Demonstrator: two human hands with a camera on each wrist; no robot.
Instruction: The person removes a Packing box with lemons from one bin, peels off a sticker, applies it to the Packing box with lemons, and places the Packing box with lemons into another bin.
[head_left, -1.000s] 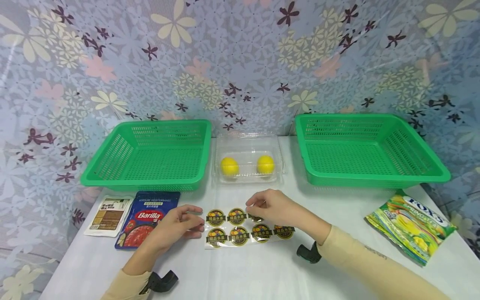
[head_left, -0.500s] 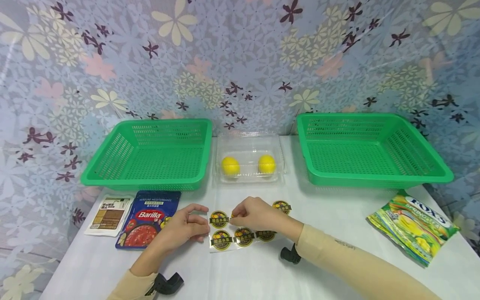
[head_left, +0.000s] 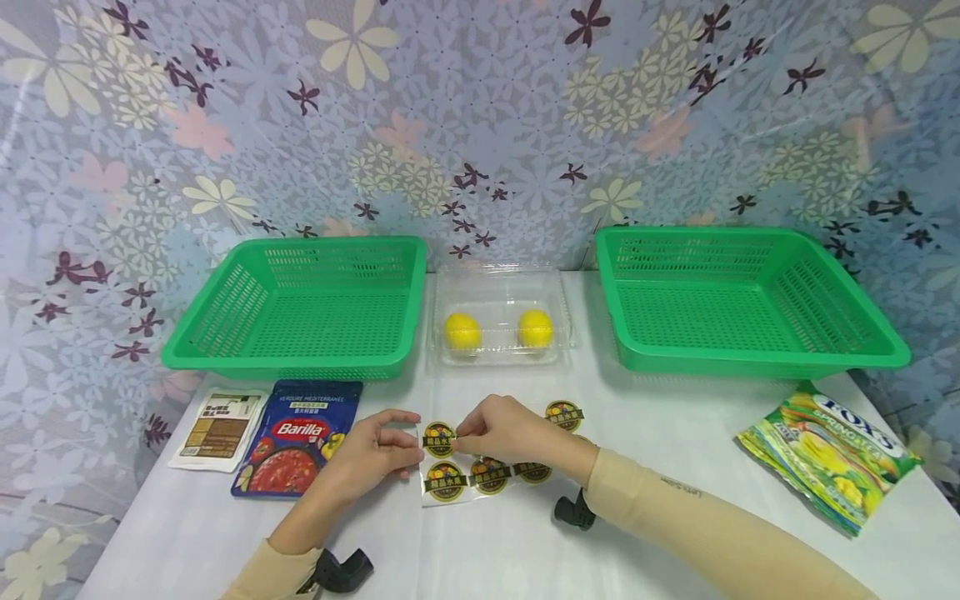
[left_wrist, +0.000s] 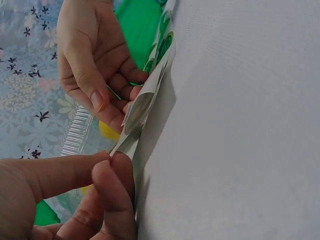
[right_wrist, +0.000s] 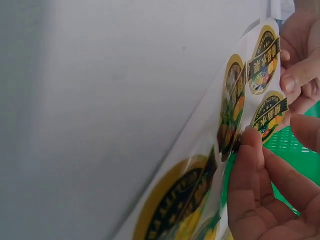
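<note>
A sheet of round black-and-gold stickers (head_left: 446, 482) lies on the white table in front of me. My left hand (head_left: 365, 457) is at its left edge; in the left wrist view thumb and fingertips pinch the corner of the sheet (left_wrist: 145, 102), which curls up off the table. My right hand (head_left: 502, 431) lies over the upper row of stickers with curled fingers. In the right wrist view the right hand's fingertips (right_wrist: 251, 137) are on the sheet beside a sticker (right_wrist: 265, 57). The right hand hides several stickers in the head view.
Behind the sheet stands a clear plastic clamshell box (head_left: 502, 287) with two yellow round fruits (head_left: 462, 332). Green baskets (head_left: 292, 367) (head_left: 757, 360) flank it. Left lie a blue Barilla pouch (head_left: 288, 467) and a white-and-brown packet (head_left: 221, 429); right, green-yellow Fox's bags (head_left: 832, 458).
My right hand has moved left across the sheet, from the third sticker of the upper row towards the first. My left hand has shifted slightly right to the sheet's left edge.
</note>
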